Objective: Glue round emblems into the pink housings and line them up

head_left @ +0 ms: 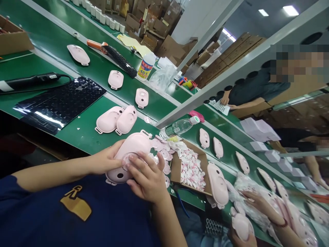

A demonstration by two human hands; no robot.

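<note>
My left hand [106,158] grips a pink plastic shell [137,142] from its left side, the thumb on top and the other fingers hidden behind. A round, pale pink disc [128,158] lies on the shell's face, near a dark oval hole. Over the disc, my right hand [147,175] rests with its fingers apart, the fingertips touching it and the little finger lifted. Just beyond are two more pink shells [125,120], leaning together on the green table. Loose round pink discs [164,151] lie beside my right hand.
An open cardboard box [177,168] holds many small white-and-pink pieces. Behind it lies a clear bottle [177,127]. A glue bottle [146,67] stands across the conveyor [97,75], which carries spaced shells. A black glossy sheet [64,101] is at left. A co-worker's hands [257,202] work at right.
</note>
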